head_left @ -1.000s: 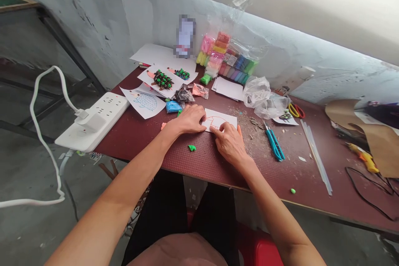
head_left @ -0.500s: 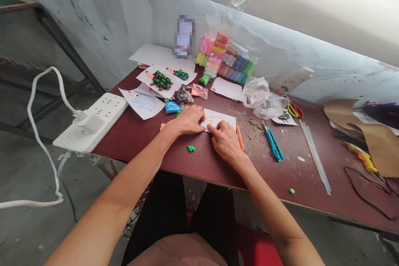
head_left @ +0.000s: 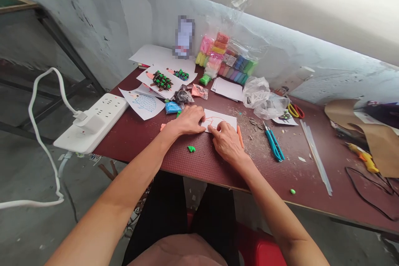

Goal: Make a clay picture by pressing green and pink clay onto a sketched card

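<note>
A small white card point(head_left: 229, 119) with an orange line drawing lies flat on the table in front of me. My left hand point(head_left: 190, 119) is closed at its left edge, thumb and fingertips holding the card. My right hand point(head_left: 226, 138) rests over the card's lower part, fingers bent together and tips pressed onto the drawing. Whatever may be between those fingertips is hidden. Just right of this hand lies an orange marker point(head_left: 240, 136). A lump of green clay point(head_left: 191, 149) sits on the tabletop between my wrists.
Hedgehog pictures point(head_left: 162, 81) and clay packets point(head_left: 173, 107) lie behind my left hand. A white power strip point(head_left: 90, 122) stands left. To the right are loose seeds point(head_left: 255, 124), a teal utility knife point(head_left: 274, 143), scissors point(head_left: 296, 110), glue sticks point(head_left: 316, 158) and a yellow glue gun point(head_left: 363, 157).
Both hands stay at the card with almost no visible movement. The whole view has shifted very slightly.
</note>
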The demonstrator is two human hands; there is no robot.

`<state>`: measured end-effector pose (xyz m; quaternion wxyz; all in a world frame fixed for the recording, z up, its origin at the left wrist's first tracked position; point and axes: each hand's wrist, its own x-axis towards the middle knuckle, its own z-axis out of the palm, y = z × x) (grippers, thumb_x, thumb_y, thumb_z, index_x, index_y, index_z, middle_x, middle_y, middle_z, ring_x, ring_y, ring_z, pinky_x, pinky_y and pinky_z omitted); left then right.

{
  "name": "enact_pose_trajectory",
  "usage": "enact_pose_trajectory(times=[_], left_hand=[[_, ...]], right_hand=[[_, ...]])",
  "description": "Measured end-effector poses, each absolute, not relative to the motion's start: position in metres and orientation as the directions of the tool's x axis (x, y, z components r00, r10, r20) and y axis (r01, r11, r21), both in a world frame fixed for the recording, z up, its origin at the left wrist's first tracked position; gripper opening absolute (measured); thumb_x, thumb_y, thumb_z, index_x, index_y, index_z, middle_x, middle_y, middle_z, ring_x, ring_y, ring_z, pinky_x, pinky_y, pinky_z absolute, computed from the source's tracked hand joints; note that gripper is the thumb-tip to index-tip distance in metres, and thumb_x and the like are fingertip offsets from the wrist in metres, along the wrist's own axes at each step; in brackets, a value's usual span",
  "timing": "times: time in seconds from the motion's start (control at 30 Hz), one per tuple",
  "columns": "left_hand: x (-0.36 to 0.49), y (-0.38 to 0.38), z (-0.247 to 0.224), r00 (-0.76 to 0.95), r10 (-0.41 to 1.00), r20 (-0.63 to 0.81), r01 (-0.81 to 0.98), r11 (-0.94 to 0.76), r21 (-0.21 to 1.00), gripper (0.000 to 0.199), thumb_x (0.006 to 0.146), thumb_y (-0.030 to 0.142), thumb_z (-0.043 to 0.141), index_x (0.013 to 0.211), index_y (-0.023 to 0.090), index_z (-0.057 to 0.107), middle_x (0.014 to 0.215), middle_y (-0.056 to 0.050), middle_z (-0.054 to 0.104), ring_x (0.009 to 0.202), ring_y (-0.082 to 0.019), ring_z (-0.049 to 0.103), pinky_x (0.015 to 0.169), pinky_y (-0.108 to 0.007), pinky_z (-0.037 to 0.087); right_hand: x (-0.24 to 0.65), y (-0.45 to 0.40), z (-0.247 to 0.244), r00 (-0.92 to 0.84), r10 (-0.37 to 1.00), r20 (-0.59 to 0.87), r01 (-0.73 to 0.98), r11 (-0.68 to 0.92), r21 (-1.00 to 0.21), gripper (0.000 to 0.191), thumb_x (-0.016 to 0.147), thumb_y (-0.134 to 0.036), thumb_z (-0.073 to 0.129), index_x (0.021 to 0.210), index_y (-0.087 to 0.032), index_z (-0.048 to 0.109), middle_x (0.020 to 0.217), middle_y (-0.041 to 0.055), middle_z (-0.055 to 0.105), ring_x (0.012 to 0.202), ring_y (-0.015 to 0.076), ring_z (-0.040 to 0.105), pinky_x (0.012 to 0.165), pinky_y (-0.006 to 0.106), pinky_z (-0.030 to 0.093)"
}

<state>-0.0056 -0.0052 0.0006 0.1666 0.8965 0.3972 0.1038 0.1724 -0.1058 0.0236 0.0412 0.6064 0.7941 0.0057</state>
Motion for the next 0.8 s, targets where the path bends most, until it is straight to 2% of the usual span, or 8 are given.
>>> enact_pose_trajectory(times=[0.2, 0.43, 0.8], left_hand=[[-0.0055, -0.0039, -0.0008, 0.666, 0.744, 0.059, 0.673, -0.633, 0.383, 0.023, 0.084, 0.038, 0.066, 0.099, 0.020, 0.068, 0.113, -0.009, 0.069, 0.111, -0.029, 0.062, 0.097, -0.042, 0.045], [-0.0060, -0.0042, -0.0017, 0.670, 0.740, 0.053, 0.670, -0.635, 0.384, 0.023, 0.084, 0.036, 0.065, 0.100, 0.019, 0.068, 0.115, -0.009, 0.069, 0.113, -0.029, 0.061, 0.098, -0.043, 0.044], [-0.0059, -0.0042, -0.0022, 0.667, 0.743, 0.056, 0.670, -0.631, 0.390, 0.024, 0.083, 0.038, 0.067, 0.100, 0.020, 0.068, 0.114, -0.010, 0.068, 0.113, -0.030, 0.061, 0.098, -0.042, 0.044]], right_hand=[[0.1759, -0.1147, 0.0255, -0.252, 0.967, -0.039, 0.966, 0.254, 0.057, 0.046, 0.096, -0.013, 0.047, 0.136, -0.025, 0.067, 0.115, 0.0131, 0.061, 0.098, 0.0255, 0.051, 0.093, 0.038, 0.035], [0.1721, -0.1060, 0.0228, -0.262, 0.963, -0.057, 0.963, 0.265, 0.045, 0.046, 0.096, -0.012, 0.045, 0.134, -0.021, 0.068, 0.115, 0.0134, 0.060, 0.096, 0.0243, 0.050, 0.089, 0.035, 0.035], [0.1748, -0.1050, 0.0232, -0.288, 0.957, -0.038, 0.950, 0.290, 0.113, 0.043, 0.099, -0.016, 0.047, 0.135, -0.025, 0.068, 0.116, 0.0134, 0.060, 0.100, 0.0264, 0.047, 0.089, 0.037, 0.032]])
